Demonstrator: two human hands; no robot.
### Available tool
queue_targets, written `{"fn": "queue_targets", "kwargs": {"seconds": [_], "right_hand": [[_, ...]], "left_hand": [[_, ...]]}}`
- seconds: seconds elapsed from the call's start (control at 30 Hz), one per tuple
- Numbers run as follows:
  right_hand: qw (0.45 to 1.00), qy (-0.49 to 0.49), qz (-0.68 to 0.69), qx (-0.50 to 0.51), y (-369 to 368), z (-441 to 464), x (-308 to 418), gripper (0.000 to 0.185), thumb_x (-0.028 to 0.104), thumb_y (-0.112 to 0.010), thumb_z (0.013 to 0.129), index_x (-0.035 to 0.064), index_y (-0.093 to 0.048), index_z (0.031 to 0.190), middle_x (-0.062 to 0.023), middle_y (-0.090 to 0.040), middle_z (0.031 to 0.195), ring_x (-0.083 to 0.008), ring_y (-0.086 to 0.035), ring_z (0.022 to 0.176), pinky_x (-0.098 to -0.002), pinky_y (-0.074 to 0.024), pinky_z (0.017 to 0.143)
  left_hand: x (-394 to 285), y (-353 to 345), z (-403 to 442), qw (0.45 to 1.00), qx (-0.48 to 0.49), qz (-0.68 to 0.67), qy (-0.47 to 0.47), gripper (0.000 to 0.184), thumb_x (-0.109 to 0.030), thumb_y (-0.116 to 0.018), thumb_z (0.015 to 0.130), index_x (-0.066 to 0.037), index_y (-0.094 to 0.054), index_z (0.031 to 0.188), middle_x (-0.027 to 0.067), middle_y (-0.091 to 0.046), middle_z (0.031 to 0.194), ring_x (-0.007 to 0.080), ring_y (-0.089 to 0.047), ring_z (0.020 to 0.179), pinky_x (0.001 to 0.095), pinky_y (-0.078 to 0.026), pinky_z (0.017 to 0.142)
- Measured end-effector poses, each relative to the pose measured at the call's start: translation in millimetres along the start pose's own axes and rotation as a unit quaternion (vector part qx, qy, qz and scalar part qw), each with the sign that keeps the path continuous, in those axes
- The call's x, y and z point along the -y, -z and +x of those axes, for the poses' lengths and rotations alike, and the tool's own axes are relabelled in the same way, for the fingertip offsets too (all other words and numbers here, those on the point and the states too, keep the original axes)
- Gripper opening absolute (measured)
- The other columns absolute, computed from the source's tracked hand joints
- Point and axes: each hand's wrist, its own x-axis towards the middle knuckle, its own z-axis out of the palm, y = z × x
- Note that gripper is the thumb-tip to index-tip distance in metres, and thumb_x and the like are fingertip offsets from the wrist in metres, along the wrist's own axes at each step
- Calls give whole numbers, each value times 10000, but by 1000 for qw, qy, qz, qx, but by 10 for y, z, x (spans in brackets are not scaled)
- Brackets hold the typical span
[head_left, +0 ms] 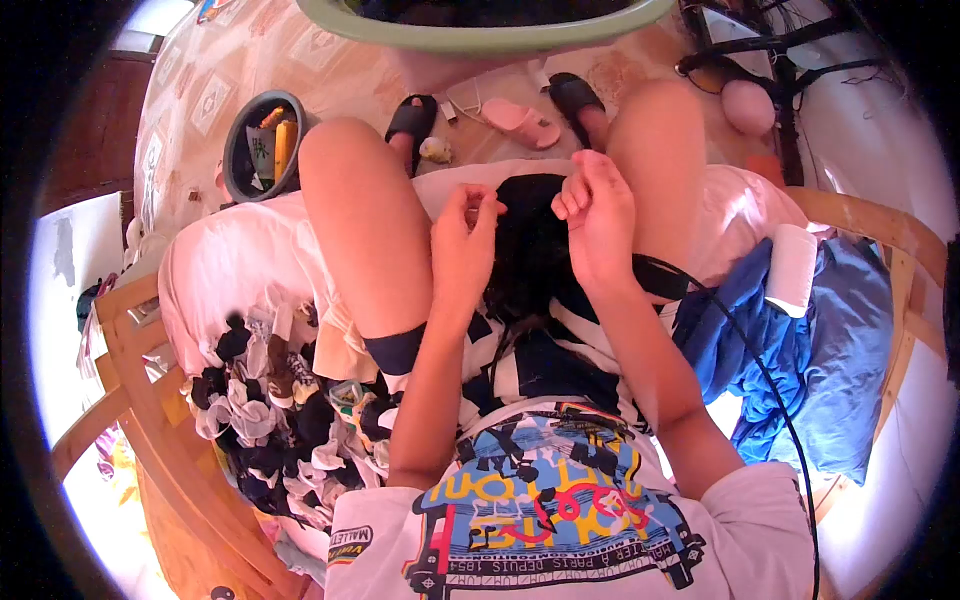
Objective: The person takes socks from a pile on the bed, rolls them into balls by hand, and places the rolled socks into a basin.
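My left hand [465, 238] is raised over my lap, its fingers curled in toward the thumb. My right hand [602, 215] is level with it, a short gap away, with its fingers bent and drawn together. Anything small in either hand is too hard to make out. Black fabric [528, 225] lies between and below the hands, in the space between my thighs. At the left, a pile of black, white and grey small cloth items [275, 425] rests beside my leg.
A grey bin [236, 150] stands on the floor at left. A green-rimmed tub [500, 38] is ahead, with a pink slipper [520, 122] near it. Blue cloth [835, 350] and a white roll [792, 270] lie at right, beside a wooden armrest [870, 215]. A black cable [765, 370] crosses the right side.
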Motion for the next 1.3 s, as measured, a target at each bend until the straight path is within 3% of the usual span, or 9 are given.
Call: {"fn": "queue_targets", "kwargs": {"seconds": [0.17, 0.43, 0.53, 0.7, 0.8, 0.9, 0.97, 1.17, 1.3], "right_hand": [[996, 1, -66, -53, -174, -14, -30, 182, 188, -642, 928, 54, -537, 863, 17, -462, 643, -77, -443, 550, -253, -393, 520], [913, -55, -361, 181, -485, 444, 43, 334, 277, -624, 930, 19, -596, 719, -16, -516, 614, -85, -505, 544, -238, -416, 522], [798, 74, -533, 269, -476, 1094, -415, 215, 229, -606, 929, 14, -622, 918, -17, -559, 702, -99, -537, 590, -245, -449, 545], [802, 24, -562, 204, 193, 2412, -1658, 208, 167, -534, 924, 12, -594, 1049, -73, -611, 804, -156, -597, 629, -297, -511, 541], [805, -228, -533, 126, 488, 2635, -1895, 245, 173, -528, 896, -3, -594, 1053, -89, -613, 818, -178, -606, 636, -310, -522, 546], [606, -300, -729, 103, 503, 2787, -2139, 282, 184, -514, 874, 3, -600, 1072, -109, -628, 844, -198, -627, 667, -329, -533, 541], [730, -196, -650, 78, 297, 2704, -2260, 362, 145, -498, 849, 32, -583, 1182, -148, -648, 903, -233, -647, 681, -357, -549, 536], [554, -236, -780, 170, 416, 3267, -2804, 634, 110, -538, 786, 90, -411, 1407, -208, -651, 1002, -288, -665, 725, -403, -576, 576], [550, -101, -812, 168, 595, 3369, -3051, 671, 102, -580, 758, 103, -418, 1409, -236, -660, 994, -322, -678, 781, -438, -570, 656]], "left_hand": [[-106, -69, -109, 996, 55, 64, 15, 207, -173, -553, 939, 21, -581, 1005, 181, -672, 866, 277, -660, 771, 360, -501, 709], [-144, 24, -135, 960, 136, 246, 8, 231, -209, -555, 929, 21, -568, 914, 243, -618, 741, 420, -614, 729, 466, -471, 656], [-128, 30, -125, 958, 151, 241, -26, 193, -171, -542, 921, 20, -552, 899, 255, -610, 749, 453, -592, 755, 496, -467, 676], [-76, 104, -134, 962, 191, 186, -62, 107, -84, -522, 873, 12, -521, 920, 257, -608, 822, 446, -590, 816, 502, -474, 726], [-29, 168, -136, 955, 199, 198, -93, 117, -33, -514, 815, 11, -511, 923, 239, -623, 863, 423, -599, 854, 515, -471, 769], [-96, 287, -113, 957, 201, 194, -77, 142, -38, -523, 815, 5, -507, 949, 229, -620, 860, 417, -595, 849, 509, -464, 764], [-134, 367, -92, 959, 193, 193, -70, 157, -43, -535, 814, -8, -507, 965, 204, -604, 868, 395, -586, 846, 485, -463, 762], [-189, 531, 12, 961, 219, 164, -41, 208, -37, -588, 772, -16, -514, 966, 161, -571, 884, 351, -565, 850, 447, -451, 760], [-213, 628, 91, 966, 234, 106, -14, 261, -55, -611, 755, -24, -531, 1001, 151, -548, 908, 325, -550, 874, 423, -443, 767]]}}
